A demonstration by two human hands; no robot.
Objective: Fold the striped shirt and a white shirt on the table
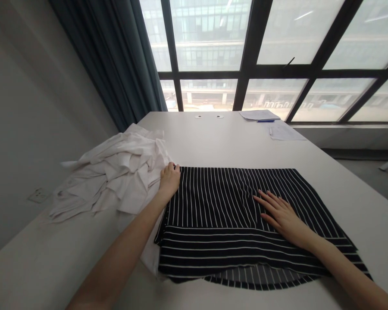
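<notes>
A black garment with white stripes (210, 198) lies spread on the white table in front of me; I cannot tell its exact kind. Its stripes run lengthwise in the upper part and crosswise in the lower band, and its near hem curves, showing a grey inner side. My left hand (170, 178) is closed on the garment's far left corner. Flat on the right half of the cloth rests my right hand (283, 215), fingers spread and holding nothing. Beside my left hand is a crumpled heap of white cloth (116, 170), part of which reaches under the garment's left edge.
The white table (194, 137) extends toward the windows, with two small round fittings near its far edge. Papers (260, 115) and a blue pen (265, 121) lie at the far right. A dark blue curtain (116, 56) hangs at the left, beside a wall with a socket (39, 195).
</notes>
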